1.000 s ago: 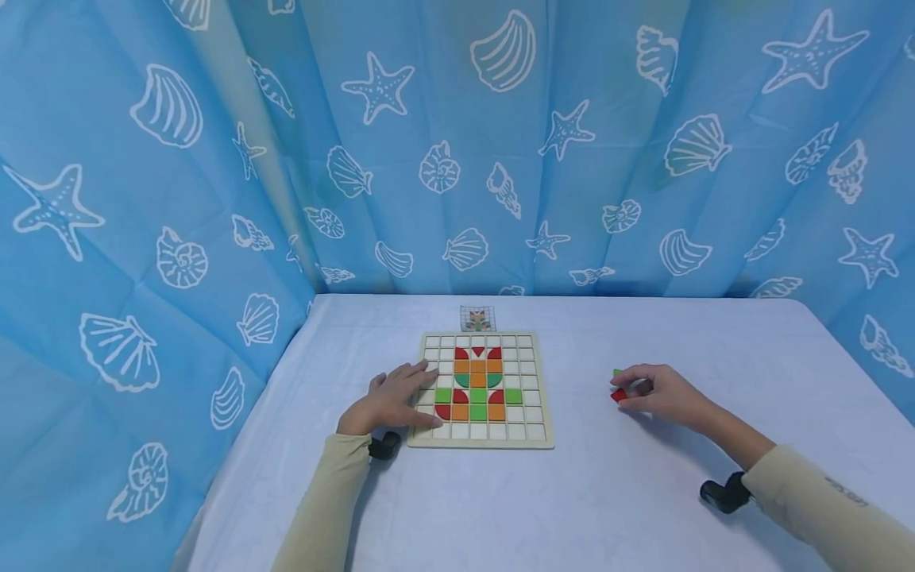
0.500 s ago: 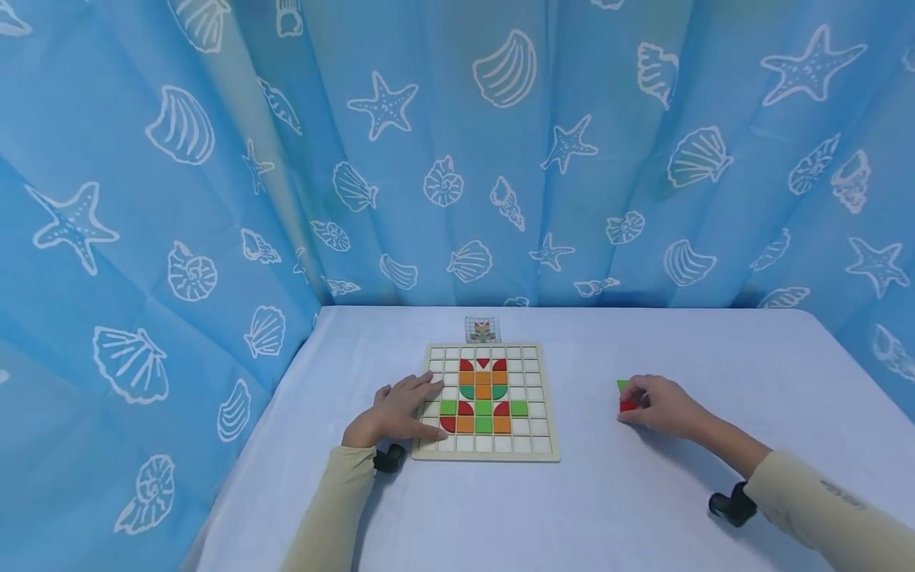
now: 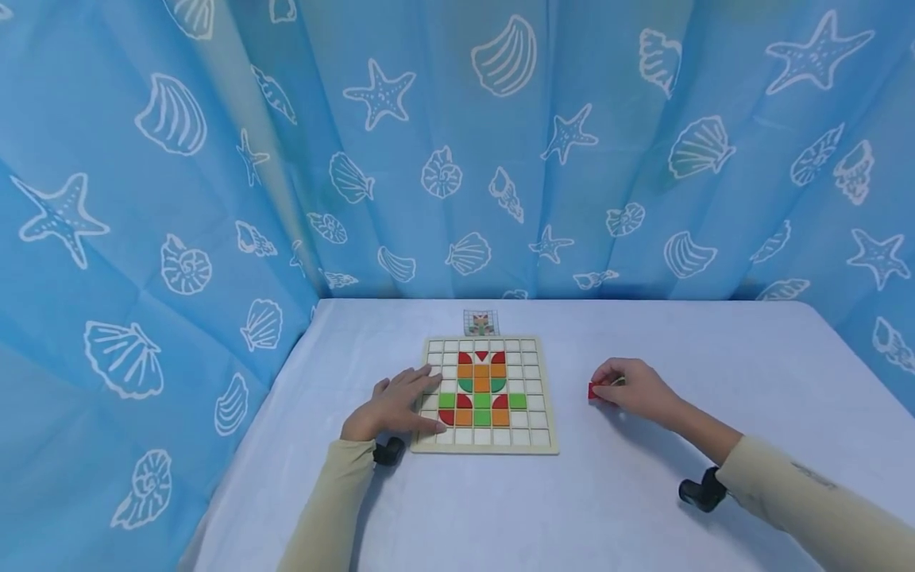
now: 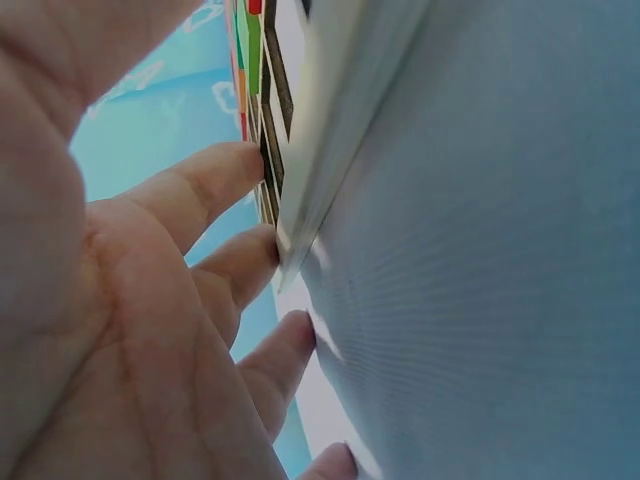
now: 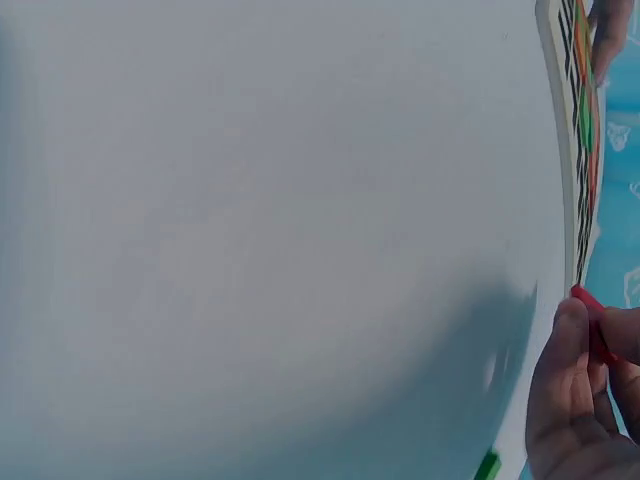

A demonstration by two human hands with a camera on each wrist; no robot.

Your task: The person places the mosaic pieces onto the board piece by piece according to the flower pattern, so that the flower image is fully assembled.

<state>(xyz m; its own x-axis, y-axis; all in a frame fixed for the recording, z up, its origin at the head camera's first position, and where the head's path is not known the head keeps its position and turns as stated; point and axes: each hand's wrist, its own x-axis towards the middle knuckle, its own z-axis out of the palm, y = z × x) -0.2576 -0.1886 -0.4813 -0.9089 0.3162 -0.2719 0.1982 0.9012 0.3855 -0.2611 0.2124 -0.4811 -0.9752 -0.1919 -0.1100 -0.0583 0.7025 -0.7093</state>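
A wooden grid board lies on the white table, with red, orange and green tiles forming a pattern in its middle. My left hand rests on the board's left side, fingers spread and thumb near the lower left tiles. In the left wrist view, fingertips touch the board's edge and the cloth beside it. To the right of the board, my right hand pinches a small red tile between thumb and fingers. A green tile lies on the table, mostly hidden behind this hand in the head view.
A small pattern card lies just behind the board. White cloth covers the table. A blue curtain with shell prints hangs along the back and left. Each wrist carries a black camera.
My right hand has picked up the red tile and moved a little left toward the board, leaving the green tile behind. My left hand stays on the board. The head view shifts slightly.
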